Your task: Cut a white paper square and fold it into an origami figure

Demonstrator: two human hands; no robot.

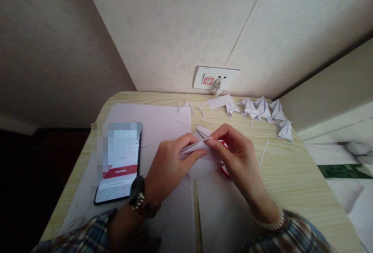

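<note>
Between my two hands is a folded piece of white paper (189, 149), raised a little over the table. My left hand (171, 160) pinches its left side between thumb and fingers. My right hand (234, 150) grips the paper's upper right part with thumb and forefinger, the fingertips of both hands almost meeting. Beneath the hands lies a round white thing with a red rim (225, 171), mostly covered. Sheets of white paper (151, 119) are spread under my left hand, and another sheet (224, 210) lies below my right forearm.
A phone (121, 185) with a lit screen lies on the left sheets. Several folded paper pieces (262, 107) stand at the table's back right. Paper strips (220, 101) and scraps lie near the wall. A socket (215, 79) with a plug is on the wall behind the wooden table (303, 191).
</note>
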